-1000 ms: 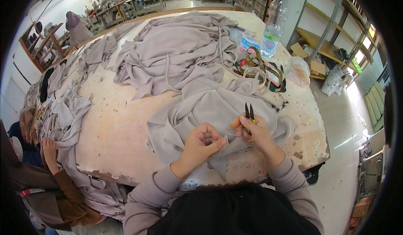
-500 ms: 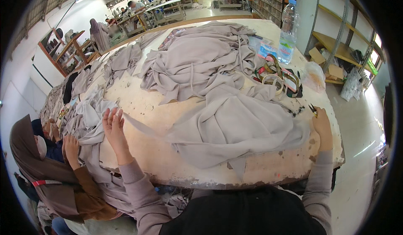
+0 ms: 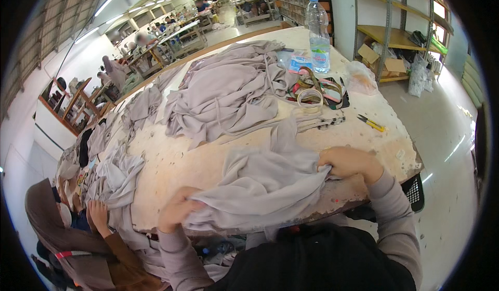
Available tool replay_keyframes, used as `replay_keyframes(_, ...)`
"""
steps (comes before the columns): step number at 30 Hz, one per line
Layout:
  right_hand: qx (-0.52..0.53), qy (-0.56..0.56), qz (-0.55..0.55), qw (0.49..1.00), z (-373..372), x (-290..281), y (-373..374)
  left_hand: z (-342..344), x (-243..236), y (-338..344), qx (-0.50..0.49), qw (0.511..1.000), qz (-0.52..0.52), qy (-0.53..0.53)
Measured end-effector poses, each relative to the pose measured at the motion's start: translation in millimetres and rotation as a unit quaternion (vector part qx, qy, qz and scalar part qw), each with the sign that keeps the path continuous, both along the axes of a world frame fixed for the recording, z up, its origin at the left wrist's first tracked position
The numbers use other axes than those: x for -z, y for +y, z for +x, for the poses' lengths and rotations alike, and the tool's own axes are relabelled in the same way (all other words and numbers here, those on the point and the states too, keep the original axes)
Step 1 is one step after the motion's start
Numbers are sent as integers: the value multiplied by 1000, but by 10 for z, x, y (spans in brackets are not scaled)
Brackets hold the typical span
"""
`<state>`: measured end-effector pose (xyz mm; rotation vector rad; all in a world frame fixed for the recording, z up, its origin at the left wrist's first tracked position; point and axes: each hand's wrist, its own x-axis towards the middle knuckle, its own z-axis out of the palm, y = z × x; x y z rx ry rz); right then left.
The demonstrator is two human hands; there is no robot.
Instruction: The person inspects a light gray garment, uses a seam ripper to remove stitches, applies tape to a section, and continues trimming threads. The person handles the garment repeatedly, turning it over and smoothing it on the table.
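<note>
A light grey-beige piece of cloth point(image 3: 265, 179) is bunched at the table's near edge, between my two hands. My left hand point(image 3: 179, 208) is closed on its left end, somewhat blurred. With bent fingers, my right hand point(image 3: 349, 162) grips the cloth's right edge. Beyond my right hand, yellow-handled thread snips point(image 3: 371, 123) lie on the table point(image 3: 171, 174), apart from both hands. A large heap of similar cloth point(image 3: 223, 88) rests farther back, with thin strips trailing on its near side.
Behind the snips sit a tape roll point(image 3: 310, 98), a water bottle point(image 3: 319, 41) and a clear plastic bag point(image 3: 361, 78). At the left, a co-worker point(image 3: 57, 228) handles more cloth point(image 3: 114, 179). Metal shelves point(image 3: 390, 31) stand beyond the table's right side.
The snips have left my right hand and now lie on the table. Both hands have come down onto the cloth, which is gathered nearer to me. The view has turned rightward.
</note>
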<state>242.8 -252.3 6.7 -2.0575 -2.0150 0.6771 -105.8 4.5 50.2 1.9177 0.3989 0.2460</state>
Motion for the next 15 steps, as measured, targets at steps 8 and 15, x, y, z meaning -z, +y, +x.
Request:
replay_keyframes(8,254,273,472,799,669,-520,940,221,-298,871,-295,915,234,-145)
replay_keyframes(15,217,49,202,954,641,457,492,-136,234,479,-147,967,181,98)
